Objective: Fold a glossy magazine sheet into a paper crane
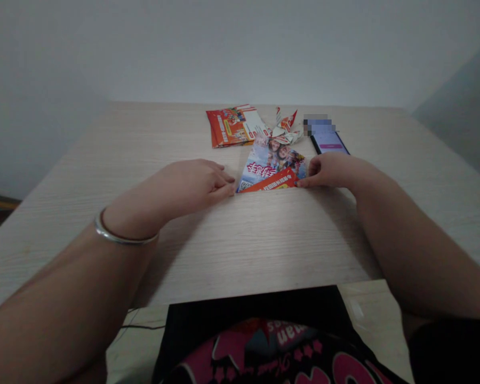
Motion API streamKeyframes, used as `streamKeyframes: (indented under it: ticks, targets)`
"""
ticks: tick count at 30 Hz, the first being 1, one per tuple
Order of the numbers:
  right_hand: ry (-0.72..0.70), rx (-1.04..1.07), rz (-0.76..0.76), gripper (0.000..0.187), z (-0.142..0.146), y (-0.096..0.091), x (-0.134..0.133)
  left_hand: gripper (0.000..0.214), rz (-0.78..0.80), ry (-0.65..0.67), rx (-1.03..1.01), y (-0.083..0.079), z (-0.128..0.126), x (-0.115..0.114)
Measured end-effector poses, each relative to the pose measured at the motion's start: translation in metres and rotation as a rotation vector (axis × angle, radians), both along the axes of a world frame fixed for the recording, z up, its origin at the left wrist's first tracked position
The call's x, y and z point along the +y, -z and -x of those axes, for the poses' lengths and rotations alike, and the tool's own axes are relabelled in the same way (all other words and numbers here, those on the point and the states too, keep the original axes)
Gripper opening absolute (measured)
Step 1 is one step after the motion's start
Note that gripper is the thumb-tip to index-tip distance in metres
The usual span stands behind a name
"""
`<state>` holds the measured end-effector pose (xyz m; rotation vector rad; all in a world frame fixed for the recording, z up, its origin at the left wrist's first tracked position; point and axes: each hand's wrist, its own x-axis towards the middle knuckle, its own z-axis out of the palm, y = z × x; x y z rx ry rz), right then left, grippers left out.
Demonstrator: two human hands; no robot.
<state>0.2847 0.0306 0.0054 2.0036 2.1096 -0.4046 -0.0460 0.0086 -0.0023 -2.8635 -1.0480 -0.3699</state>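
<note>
A glossy printed flyer lies on the table, with a red-orange strip folded diagonally across its near edge. My right hand pinches the flyer's near right corner, thumb on the red strip and forefinger curled. At the opposite corner rests my left hand, palm down with fingers stretched out. Its fingertips are against or just beside the paper; I cannot tell whether they touch it. A silver bangle circles the left wrist.
Behind the flyer is a stack of orange and white flyers. Beside that stack stands a folded paper shape with pointed tips. A phone with a lit screen lies beyond my right hand. The pale wooden table meets a wall.
</note>
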Motion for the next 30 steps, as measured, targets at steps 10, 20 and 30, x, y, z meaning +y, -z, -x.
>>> streamKeyframes:
  ticks: [10,20,30]
  targets:
    - [-0.156,0.096,-0.052,0.033,0.001,0.002,0.000,0.034,-0.008,0.172,0.073,0.010,-0.035,-0.007]
    - [-0.581,0.215,-0.433,0.016,0.041,-0.005,-0.032,0.034,-0.095,0.120,0.076,0.013,-0.040,-0.005]
    - [-0.491,0.215,-0.625,0.022,0.063,-0.002,-0.039,0.030,-0.083,-0.012,-0.089,0.012,-0.043,-0.007]
